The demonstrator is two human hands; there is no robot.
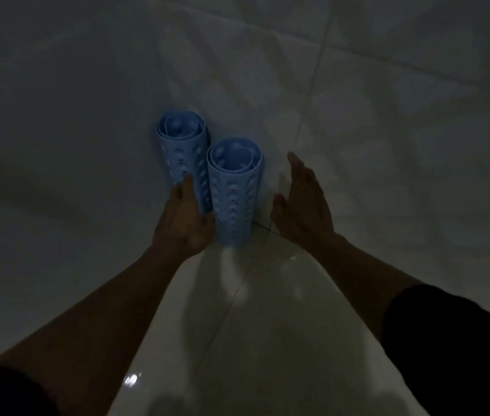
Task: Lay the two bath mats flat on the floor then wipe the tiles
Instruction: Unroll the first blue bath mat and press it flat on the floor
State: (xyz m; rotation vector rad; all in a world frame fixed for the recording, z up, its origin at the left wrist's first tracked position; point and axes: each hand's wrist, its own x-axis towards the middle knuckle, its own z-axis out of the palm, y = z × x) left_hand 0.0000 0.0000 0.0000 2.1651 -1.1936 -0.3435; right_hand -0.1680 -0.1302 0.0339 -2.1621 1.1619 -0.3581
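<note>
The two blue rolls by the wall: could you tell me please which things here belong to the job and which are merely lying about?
Belong to the job:
- nearer rolled mat, upright
- farther rolled mat, upright
- floor tiles
- left hand, at the mats
- right hand, open beside them

Lying about:
- nothing visible; only the wall tiles behind

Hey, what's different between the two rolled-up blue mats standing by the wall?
The nearer mat roll stands closer to the camera and right of the farther mat roll, which sits tight in by the wall. The left hand touches the farther roll and partly covers it; the nearer roll stands between both hands, the open right hand apart from it. Both are blue, perforated, rolled and upright.
</note>
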